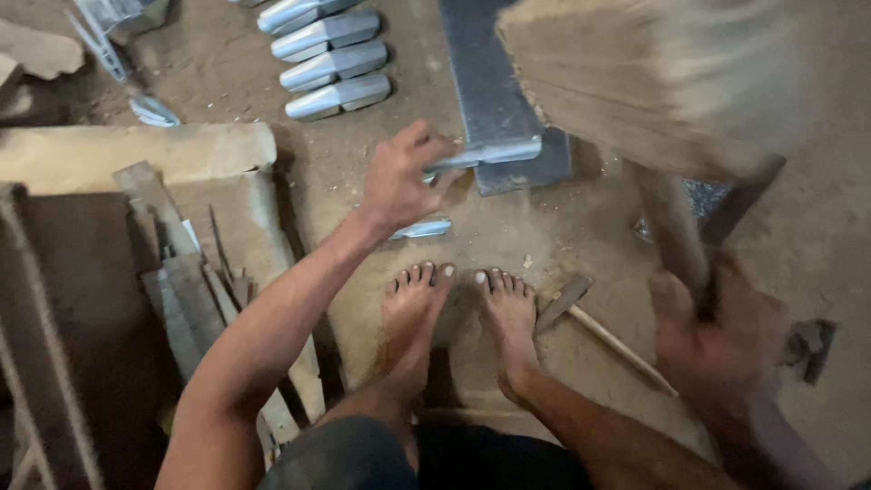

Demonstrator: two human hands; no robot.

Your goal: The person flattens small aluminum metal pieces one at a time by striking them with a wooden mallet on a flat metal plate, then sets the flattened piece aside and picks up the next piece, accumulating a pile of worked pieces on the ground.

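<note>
Both arms are bare from the lower edge of the frame up to the hands, with no sleeves, watch, bracelet or gloves. The left hand (pixel 399 181), at the centre of the frame, shows short nails and no rings. The right hand (pixel 717 336), at the lower right, is blurred, so its fingers are hard to make out. Both feet (pixel 458 313), at lower centre, are bare, with pale, short toenails. At the bottom edge a dark grey garment (pixel 363 458), shorts or a wrapped cloth, covers the lap; the legs below it are bare.
</note>
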